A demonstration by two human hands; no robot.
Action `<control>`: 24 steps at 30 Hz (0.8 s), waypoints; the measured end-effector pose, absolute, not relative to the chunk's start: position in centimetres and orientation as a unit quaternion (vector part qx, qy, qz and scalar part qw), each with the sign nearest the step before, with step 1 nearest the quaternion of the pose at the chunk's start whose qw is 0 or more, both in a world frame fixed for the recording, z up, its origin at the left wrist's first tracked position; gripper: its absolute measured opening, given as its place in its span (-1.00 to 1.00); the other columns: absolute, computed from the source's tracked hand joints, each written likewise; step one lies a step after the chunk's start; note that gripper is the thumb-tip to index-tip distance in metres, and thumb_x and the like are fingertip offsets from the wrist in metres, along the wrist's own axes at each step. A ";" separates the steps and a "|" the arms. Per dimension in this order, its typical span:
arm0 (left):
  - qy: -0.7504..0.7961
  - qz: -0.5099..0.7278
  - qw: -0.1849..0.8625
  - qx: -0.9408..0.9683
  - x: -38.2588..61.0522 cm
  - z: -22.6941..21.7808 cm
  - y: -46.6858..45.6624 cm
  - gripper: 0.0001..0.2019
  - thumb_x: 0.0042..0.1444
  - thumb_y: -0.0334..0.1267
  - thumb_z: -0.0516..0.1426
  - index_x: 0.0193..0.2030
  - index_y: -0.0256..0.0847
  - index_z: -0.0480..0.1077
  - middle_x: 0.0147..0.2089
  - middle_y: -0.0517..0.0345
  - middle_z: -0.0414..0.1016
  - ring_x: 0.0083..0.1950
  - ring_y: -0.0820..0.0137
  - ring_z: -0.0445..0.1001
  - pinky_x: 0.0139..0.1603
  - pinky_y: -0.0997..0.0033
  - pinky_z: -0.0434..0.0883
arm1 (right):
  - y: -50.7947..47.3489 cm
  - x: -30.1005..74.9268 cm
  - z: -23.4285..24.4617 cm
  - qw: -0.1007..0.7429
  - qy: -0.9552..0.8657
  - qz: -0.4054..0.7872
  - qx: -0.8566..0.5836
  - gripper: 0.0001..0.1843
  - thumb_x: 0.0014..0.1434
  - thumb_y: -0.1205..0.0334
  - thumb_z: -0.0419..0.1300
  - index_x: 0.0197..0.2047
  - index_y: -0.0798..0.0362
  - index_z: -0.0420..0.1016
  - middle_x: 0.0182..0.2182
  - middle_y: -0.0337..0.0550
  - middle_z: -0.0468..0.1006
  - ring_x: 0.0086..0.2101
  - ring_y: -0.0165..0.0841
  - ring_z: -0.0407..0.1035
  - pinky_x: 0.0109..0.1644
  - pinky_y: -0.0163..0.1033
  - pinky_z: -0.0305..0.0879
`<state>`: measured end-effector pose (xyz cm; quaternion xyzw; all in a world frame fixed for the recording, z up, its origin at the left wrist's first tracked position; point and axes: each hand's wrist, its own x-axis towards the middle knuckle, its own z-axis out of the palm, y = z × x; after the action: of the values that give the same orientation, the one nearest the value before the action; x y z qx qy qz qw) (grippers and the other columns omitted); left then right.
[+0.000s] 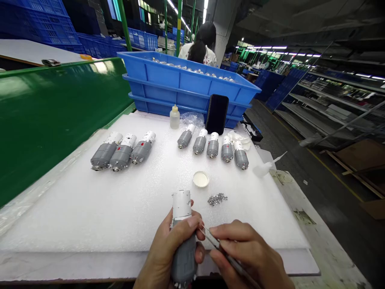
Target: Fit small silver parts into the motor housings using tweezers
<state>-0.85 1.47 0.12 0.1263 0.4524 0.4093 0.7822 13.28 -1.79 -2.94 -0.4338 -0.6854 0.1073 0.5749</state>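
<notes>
My left hand (168,251) is shut around a grey motor (184,261) with a white end cap, holding it upright near the front of the white foam sheet (90,208). My right hand (245,253) pinches metal tweezers (218,245), whose tips sit against the motor's side at the join below the cap. A few inches beyond lie a small heap of silvery metal bits (217,199) and a white lid (201,179) holding pale paste. Two groups of similar motors (104,155) lie farther back on the foam.
Behind the foam stand a dropper bottle (175,118), a black phone (217,114) and stacked blue crates (186,82) holding small metal parts. A green panel (60,120) runs along the left, and a co-worker (200,48) sits beyond the crates. Shelving (331,96) lines the right.
</notes>
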 end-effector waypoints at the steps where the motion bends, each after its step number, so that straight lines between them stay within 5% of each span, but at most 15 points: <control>1: 0.452 0.411 0.784 0.107 -1.0 0.0 1.4 -0.77 -0.08 -0.15 0.44 -0.39 -0.21 0.54 -0.43 0.19 0.49 -0.52 0.53 0.36 -0.50 0.57 0.42 | -1.8 13.1 -2.8 0.592 -0.657 0.140 -0.446 -0.78 0.22 0.46 0.30 -0.14 -0.05 0.52 -0.28 -0.16 0.71 -0.35 -0.35 0.64 -0.29 -0.35 0.59; 5: 0.467 0.412 0.779 0.080 -1.4 -0.4 1.2 -0.78 -0.08 -0.21 0.45 -0.33 -0.23 0.58 -0.41 0.19 0.50 -0.48 0.51 0.37 -0.45 0.58 0.45 | -1.5 13.0 -2.4 0.646 -0.530 0.273 -0.477 -0.89 0.27 0.26 0.33 -0.29 -0.05 0.49 -0.35 -0.22 0.65 -0.38 -0.40 0.59 -0.34 -0.41 0.52; 10: 0.478 0.403 0.772 0.114 -1.7 -0.4 1.2 -0.65 -0.04 -0.17 0.42 -0.10 -0.16 0.57 -0.44 0.23 0.50 -0.51 0.49 0.37 -0.45 0.54 0.44 | -1.0 14.2 -0.8 0.563 -0.560 0.377 -0.476 -0.87 0.22 0.39 0.33 -0.30 -0.04 0.52 -0.32 -0.25 0.65 -0.42 -0.47 0.52 -0.37 -0.44 0.43; 15: 0.469 0.408 0.757 0.201 -1.7 -0.5 1.6 -0.71 -0.03 -0.11 0.40 -0.28 -0.23 0.50 -0.48 0.24 0.48 -0.53 0.52 0.38 -0.48 0.60 0.35 | -0.5 14.3 0.1 0.559 -0.547 0.401 -0.477 -0.85 0.17 0.41 0.32 -0.39 0.02 0.49 -0.38 -0.24 0.64 -0.59 -0.56 0.31 -0.55 -0.46 0.25; 21: 0.462 0.413 0.739 0.266 -1.3 -0.1 2.0 -0.65 -0.01 -0.12 0.35 -0.12 -0.21 0.46 -0.48 0.31 0.47 -0.59 0.57 0.30 -0.53 0.61 0.24 | -0.2 14.1 0.2 0.562 -0.550 0.404 -0.468 -0.85 0.15 0.42 0.31 -0.42 0.04 0.49 -0.41 -0.23 0.64 -0.60 -0.56 0.28 -0.56 -0.46 0.25; 24: 0.463 0.396 0.744 0.275 -1.5 0.0 1.9 -0.72 0.01 -0.11 0.33 -0.23 -0.20 0.44 -0.45 0.30 0.48 -0.56 0.56 0.30 -0.49 0.59 0.26 | -0.2 14.3 0.3 0.552 -0.552 0.409 -0.472 -0.86 0.16 0.41 0.31 -0.41 0.04 0.50 -0.42 -0.24 0.64 -0.60 -0.57 0.27 -0.57 -0.47 0.23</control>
<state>-1.48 1.89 -0.03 0.2750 0.4633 0.3957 0.7438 14.33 -0.21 0.33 -0.4725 -0.5523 0.4092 0.5516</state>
